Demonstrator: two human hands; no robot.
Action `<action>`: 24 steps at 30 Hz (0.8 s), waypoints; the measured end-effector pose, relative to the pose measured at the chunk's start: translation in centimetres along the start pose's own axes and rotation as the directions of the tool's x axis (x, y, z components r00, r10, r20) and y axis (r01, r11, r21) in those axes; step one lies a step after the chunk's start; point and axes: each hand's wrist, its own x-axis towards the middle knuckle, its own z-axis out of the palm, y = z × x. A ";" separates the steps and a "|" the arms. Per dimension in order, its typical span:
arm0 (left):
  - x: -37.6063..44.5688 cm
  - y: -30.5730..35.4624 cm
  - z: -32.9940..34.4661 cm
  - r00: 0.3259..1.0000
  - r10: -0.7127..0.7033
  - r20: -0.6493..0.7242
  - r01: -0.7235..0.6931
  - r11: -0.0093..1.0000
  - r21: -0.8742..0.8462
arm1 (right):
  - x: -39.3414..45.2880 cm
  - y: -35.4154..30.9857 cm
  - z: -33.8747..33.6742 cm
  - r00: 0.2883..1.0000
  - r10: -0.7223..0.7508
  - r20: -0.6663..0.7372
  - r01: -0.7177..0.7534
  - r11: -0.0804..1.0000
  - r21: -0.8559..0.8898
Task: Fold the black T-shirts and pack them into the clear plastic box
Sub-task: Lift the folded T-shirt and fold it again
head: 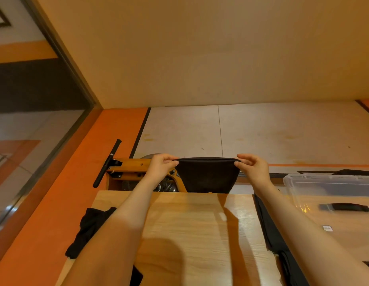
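Wooden tabletop (189, 234) below both forearms. Black T-shirt (207, 175) is held taut between left hand (162, 165) and right hand (252, 166), top edge pinched at each end. Judged light, limp; best gripped at corners. Clear plastic box (332, 184) right of right hand.

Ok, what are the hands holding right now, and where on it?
Both hold one black T-shirt, raised past the table's far edge. The left hand pinches its top left corner, the right hand its top right corner.

No legible text, labels or numbers.
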 end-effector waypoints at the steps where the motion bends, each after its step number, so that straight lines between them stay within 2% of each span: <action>1: -0.5 -0.7 0.2 1.000 -0.013 0.013 0.013 1.000 0.008 | -0.6 0.6 -0.2 1.000 0.013 0.016 -0.012 1.000 -0.015; 10: -5.4 -5.7 1.4 0.974 -0.134 0.181 0.122 0.989 0.079 | -7.6 6.4 -2.0 0.978 0.175 0.113 -0.169 0.984 -0.054; 18: -10.5 -10.8 2.4 0.920 -0.257 0.295 0.234 0.966 0.111 | -14.2 10.6 -1.8 0.964 0.259 0.053 -0.248 0.956 -0.159; 21: -12.5 -13.1 2.7 0.903 -0.253 0.348 0.234 0.968 0.095 | -16.6 11.9 -1.5 0.961 0.275 0.024 -0.265 0.944 -0.194; 24: -14.3 -15.3 3.0 0.884 -0.243 0.399 0.235 0.970 0.070 | -18.8 13.5 -1.1 0.963 0.270 0.005 -0.256 0.919 -0.300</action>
